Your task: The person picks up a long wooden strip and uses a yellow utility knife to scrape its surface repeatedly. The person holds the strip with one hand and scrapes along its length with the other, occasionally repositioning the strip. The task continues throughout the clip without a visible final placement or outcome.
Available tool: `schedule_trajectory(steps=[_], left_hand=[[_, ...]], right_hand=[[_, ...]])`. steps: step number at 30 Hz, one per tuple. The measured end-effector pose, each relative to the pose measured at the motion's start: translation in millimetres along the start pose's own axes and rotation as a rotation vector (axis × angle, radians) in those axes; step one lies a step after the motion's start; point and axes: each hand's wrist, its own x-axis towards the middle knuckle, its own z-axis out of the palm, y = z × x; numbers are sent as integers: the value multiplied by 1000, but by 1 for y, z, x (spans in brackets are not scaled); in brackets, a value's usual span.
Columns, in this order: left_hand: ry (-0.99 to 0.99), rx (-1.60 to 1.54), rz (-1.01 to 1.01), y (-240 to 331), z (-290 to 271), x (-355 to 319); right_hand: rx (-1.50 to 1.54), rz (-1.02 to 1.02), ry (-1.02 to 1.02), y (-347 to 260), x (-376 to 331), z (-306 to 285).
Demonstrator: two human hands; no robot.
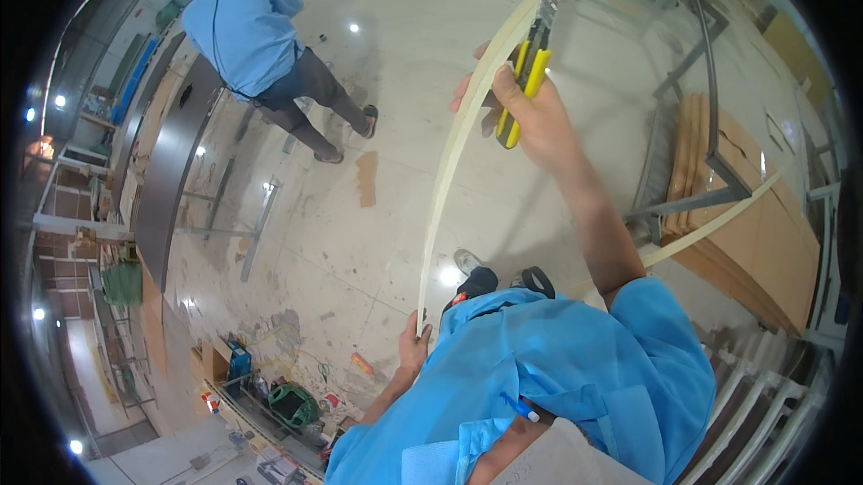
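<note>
A long, pale cream flexible strip (442,188) arcs up from my left side, past my right hand and over the top of the view. What looks like its other length bends back on the right, near my right elbow. My right hand (542,121), raised ahead, is closed round a yellow-and-black utility knife (534,71) with its silver blade pointing up along the strip. Some fingers of that hand show behind the strip. Low by my left side, my left hand (413,348) pinches the strip's lower part.
Ahead on the left a person in a blue shirt (243,31) bends over a dark panel (175,170). Brown boards (746,215) lean at the right, behind a grey metal frame (710,98). Tools and a green bag (294,404) lie at lower left; scraps litter the tiled floor (360,251).
</note>
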Motion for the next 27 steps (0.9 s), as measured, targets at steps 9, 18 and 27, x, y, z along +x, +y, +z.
schedule_trajectory(steps=[9,18,27], left_hand=[[122,97,-289,-20,-84,-16],[67,435,-404,-8,-126,-128],[66,354,-505,38,-89,-162]], right_hand=[[350,200,-108,101,51,39],[506,619,-53,283,33,78],[504,1078,122,478,5,77]])
